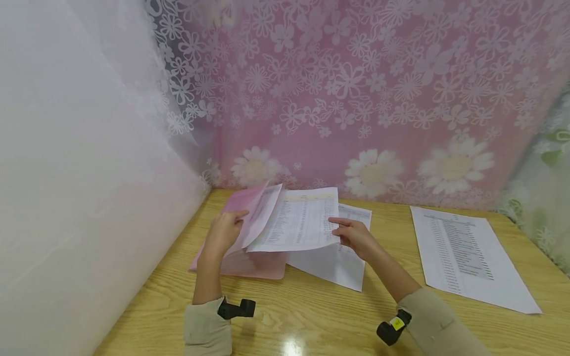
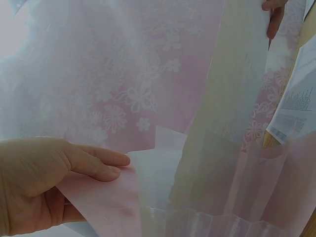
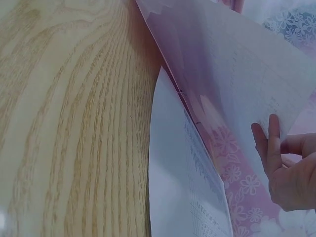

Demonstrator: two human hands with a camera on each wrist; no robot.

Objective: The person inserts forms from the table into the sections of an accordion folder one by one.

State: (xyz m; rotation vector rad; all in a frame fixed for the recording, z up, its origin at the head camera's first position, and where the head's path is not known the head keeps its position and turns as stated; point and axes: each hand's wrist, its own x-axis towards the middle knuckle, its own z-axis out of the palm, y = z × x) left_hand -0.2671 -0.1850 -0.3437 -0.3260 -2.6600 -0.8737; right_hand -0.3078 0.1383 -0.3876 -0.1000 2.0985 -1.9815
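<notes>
A pink folder (image 1: 262, 267) lies spread on the table, its left flap raised. My left hand (image 1: 222, 232) pinches the flap (image 2: 106, 197) between thumb and fingers. In the left wrist view, pleated translucent pockets (image 2: 197, 222) show inside the folder. A printed sheet (image 1: 298, 220) is lifted at an angle over the folder, its lower left part close against the inner leaves. My right hand (image 1: 355, 237) pinches this sheet at its right edge, thumb and fingers on opposite faces. Another printed sheet (image 1: 347, 274) lies beneath it, partly hidden.
A separate printed sheet (image 1: 463, 252) lies at the right of the wooden table (image 1: 303, 316). A pink floral curtain (image 1: 311, 99) hangs along the back, and a white sheet-like wall (image 1: 89, 173) borders the left side.
</notes>
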